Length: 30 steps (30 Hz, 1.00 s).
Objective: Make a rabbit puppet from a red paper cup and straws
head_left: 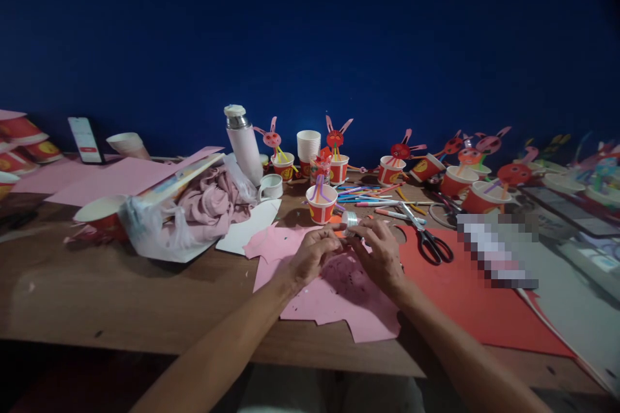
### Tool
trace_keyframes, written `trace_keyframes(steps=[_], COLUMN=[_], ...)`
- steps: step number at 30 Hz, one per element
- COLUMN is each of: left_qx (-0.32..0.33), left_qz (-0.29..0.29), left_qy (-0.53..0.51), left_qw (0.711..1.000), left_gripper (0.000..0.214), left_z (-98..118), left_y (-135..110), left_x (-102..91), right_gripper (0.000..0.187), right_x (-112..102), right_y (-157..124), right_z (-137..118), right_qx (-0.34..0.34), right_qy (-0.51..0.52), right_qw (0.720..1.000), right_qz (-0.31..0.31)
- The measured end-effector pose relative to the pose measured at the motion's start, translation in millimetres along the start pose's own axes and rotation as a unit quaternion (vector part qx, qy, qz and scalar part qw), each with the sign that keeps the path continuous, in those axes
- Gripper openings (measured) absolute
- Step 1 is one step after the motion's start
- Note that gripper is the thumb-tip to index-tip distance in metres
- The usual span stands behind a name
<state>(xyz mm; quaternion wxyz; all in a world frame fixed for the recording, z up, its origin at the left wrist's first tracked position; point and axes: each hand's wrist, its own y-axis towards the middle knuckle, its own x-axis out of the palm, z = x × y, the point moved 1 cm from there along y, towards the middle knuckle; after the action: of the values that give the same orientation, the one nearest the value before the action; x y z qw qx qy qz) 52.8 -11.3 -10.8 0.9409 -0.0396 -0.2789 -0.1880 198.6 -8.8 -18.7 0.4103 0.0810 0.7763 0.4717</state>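
Observation:
My left hand (314,255) is closed in a pinch over a cut sheet of pink paper (295,300). Close beside it, my right hand (380,253) has its fingers bent together. Whatever lies between the two hands is too small and hidden to make out. A roll of clear tape (349,218) is just beyond the fingertips, with a bit of orange showing near it. Behind stands a red paper cup (321,205) with purple strips rising from it. Black-handled scissors (433,246) rest on red paper (450,303) to the right of my right hand.
Several paper cups with rabbit-like paper heads (335,138) line the back, near a stack of white cups (309,145). Loose pens (368,193) lie before them. To the left are a thermos (243,148), a plastic bag (150,229) and a phone (86,140).

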Motion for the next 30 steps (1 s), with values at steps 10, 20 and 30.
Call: trace_keyframes(steps=[10,20,30], left_qx=[0.022,0.018,0.100], left_qz=[0.013,0.022,0.008], left_qy=[0.202,0.222,0.287], left_qw=[0.979,0.975,0.953], left_gripper=[0.012,0.012,0.016], left_z=[-2.5,-3.3,2.9], left_y=[-0.6,-0.7,-3.6], left_x=[-4.7,-5.3,-2.7], right_gripper=[0.014,0.016,0.023], right_x=[-0.7,1.2,-1.3], right_y=[3.7,1.1,3.3], right_z=[0.3,0.9,0.9], right_qx=[-0.004,0.043,0.461], right_qy=[-0.131,-0.086,0.421], right_qw=[0.989,0.990,0.776], right_qz=[-0.061,-0.108,-0.091])
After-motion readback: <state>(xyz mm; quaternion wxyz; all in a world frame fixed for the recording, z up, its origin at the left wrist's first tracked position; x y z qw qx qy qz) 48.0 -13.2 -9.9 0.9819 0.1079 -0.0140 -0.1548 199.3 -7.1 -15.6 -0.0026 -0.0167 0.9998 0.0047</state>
